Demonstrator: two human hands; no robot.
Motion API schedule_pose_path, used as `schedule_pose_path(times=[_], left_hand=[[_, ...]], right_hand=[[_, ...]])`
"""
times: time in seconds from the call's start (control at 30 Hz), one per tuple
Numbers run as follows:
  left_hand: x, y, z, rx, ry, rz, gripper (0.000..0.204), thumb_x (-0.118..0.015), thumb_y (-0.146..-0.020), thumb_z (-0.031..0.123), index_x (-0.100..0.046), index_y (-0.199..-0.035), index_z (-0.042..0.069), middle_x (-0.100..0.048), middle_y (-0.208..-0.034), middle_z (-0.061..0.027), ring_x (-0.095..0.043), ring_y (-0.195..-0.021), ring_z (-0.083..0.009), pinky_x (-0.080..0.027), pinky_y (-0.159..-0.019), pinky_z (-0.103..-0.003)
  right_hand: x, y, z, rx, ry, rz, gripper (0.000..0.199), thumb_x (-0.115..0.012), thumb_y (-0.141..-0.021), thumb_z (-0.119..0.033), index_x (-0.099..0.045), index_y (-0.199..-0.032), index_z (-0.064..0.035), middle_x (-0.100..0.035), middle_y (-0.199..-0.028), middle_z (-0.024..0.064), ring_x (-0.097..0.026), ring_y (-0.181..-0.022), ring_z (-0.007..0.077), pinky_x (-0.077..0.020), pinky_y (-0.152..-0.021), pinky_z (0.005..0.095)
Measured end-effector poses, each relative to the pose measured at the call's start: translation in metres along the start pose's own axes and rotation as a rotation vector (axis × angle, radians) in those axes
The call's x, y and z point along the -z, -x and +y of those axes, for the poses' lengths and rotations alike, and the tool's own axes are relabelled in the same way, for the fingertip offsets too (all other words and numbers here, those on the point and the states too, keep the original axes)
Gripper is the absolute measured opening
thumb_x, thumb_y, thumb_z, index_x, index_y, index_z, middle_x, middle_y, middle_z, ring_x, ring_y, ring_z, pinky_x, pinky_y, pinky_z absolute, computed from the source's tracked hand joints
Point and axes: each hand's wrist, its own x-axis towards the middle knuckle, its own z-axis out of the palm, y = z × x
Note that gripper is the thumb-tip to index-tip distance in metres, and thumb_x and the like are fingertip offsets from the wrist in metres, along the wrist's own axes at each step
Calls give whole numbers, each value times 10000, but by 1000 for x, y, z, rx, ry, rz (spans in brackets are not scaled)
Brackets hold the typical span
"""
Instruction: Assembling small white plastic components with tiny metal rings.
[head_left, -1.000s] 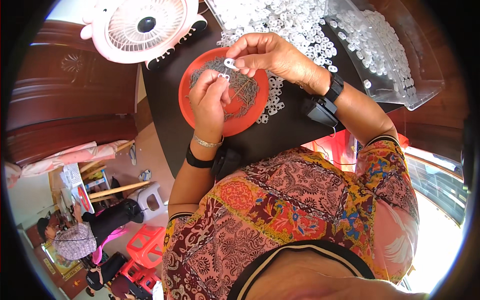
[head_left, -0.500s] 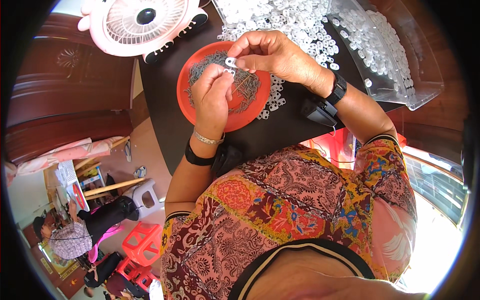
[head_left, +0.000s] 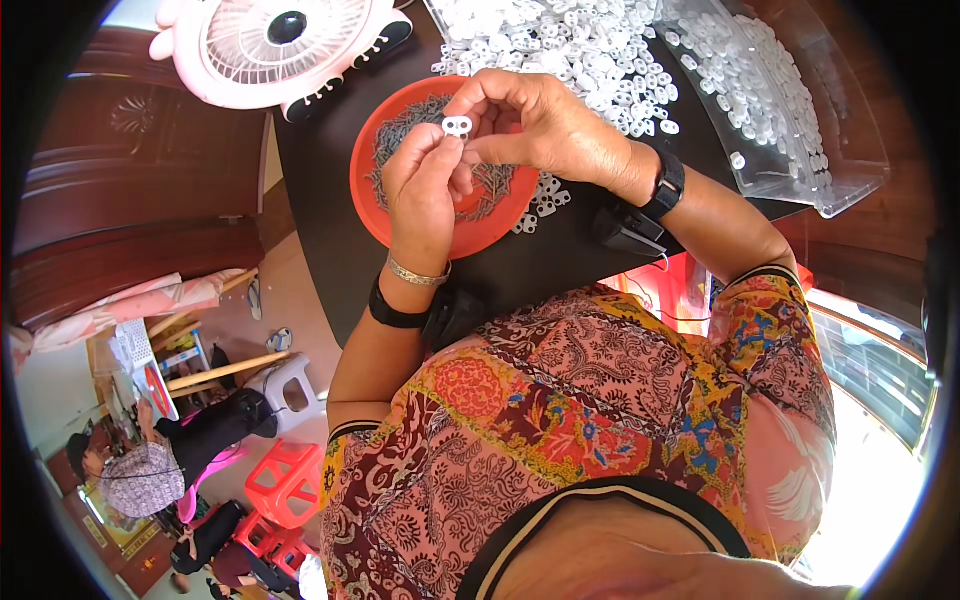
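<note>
Over an orange-red bowl [head_left: 365, 210] full of thin grey pins, perhaps nails or screws [head_left: 395, 135], my two hands meet. My left hand [head_left: 425, 190] pinches a small white two-hole plastic piece [head_left: 457, 126] between thumb and fingers, its holes facing up. A second white piece seems to lie just under it, mostly hidden by the fingertips. From the right, my right hand [head_left: 565, 130] closes thumb and fingers at the same piece's edge. Whether a pin sits between those fingertips cannot be seen.
White two-hole pieces [head_left: 600, 60] are heaped at the table's back, with more in a clear plastic tray [head_left: 835, 195] at right and some beside the bowl [head_left: 545, 200]. A pink fan [head_left: 240, 95] stands back left. Another person [head_left: 145, 480] and red stools [head_left: 285, 480] are at lower left.
My right hand has brought its white piece down against the one in my left hand. The upper piece now lies level, showing both holes.
</note>
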Motion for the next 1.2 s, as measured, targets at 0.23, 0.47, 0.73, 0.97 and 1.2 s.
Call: schedule_pose_path(times=[0.23,0.47,0.73,0.97,1.2], left_hand=[[-1,-1,3,98,70,0,176,-512,-911,161,-570,-817,24,-508,-592,5,-433,-505,-55,-337,-475,-195],[4,-5,-3,32,-15,-61,213,-474,-918,193,-588,-890,15,-561,-661,-38,-521,-575,-90,-385,-509,-211],[0,-4,0,-1,-48,5,216,-493,-920,151,-578,-774,16,-509,-603,1,-438,-529,-55,-333,-486,-202],[-2,-2,-3,-16,-17,-24,245,-478,-932,147,-553,-740,16,-501,-584,-9,-426,-506,-57,-317,-473,-201],[-4,-1,1,-49,-16,-39,264,-465,-939,157,-542,-729,15,-480,-570,-9,-413,-496,-60,-320,-469,-200]], right_hand=[[5,1,0,-1,45,-55,243,-701,-801,-12,-613,-1027,-35,-620,-876,-2,-587,-797,75,-495,-728,234],[0,2,-8,104,251,-3,274,-721,-772,-40,-617,-1026,-29,-648,-906,41,-619,-777,129,-512,-702,258],[-1,3,-6,388,574,84,230,-685,-761,-91,-596,-966,-37,-638,-853,129,-635,-786,325,-520,-681,377],[1,6,-9,316,577,50,210,-687,-790,-121,-604,-966,-40,-647,-815,127,-647,-764,318,-521,-666,370],[2,4,-12,411,584,95,111,-665,-788,-113,-602,-863,-61,-620,-715,104,-637,-683,317,-527,-598,373]])
